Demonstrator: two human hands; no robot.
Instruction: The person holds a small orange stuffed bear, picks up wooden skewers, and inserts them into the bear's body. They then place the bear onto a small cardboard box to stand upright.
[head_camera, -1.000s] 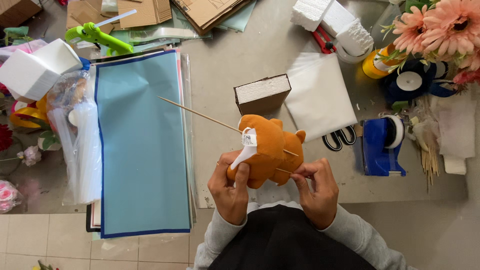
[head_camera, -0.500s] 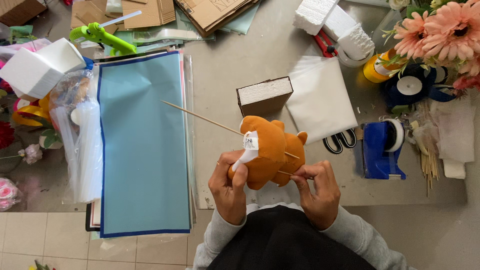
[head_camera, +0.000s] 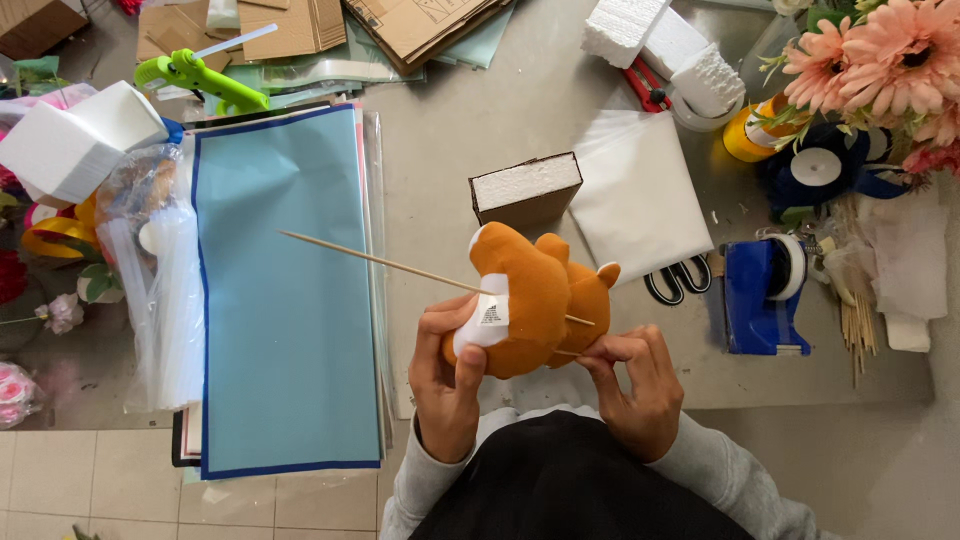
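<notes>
An orange plush toy (head_camera: 540, 300) with a white label is held over the table's near edge. My left hand (head_camera: 447, 385) grips its left side, thumb on the label. My right hand (head_camera: 632, 388) pinches its right underside. A long thin wooden skewer (head_camera: 370, 258) runs from the upper left through the toy, and its tip pokes out on the right near my right fingers.
A stack of light blue paper sheets (head_camera: 285, 290) lies at left. A foam-filled box (head_camera: 525, 188) and white wrap (head_camera: 640, 190) sit behind the toy. Scissors (head_camera: 680, 280), a blue tape dispenser (head_camera: 762, 295), skewers (head_camera: 858, 330) and pink flowers (head_camera: 880, 60) are at right.
The toy and both hands have stayed almost in place; the toy has shifted slightly and the skewer's tip shows a little more on the right.
</notes>
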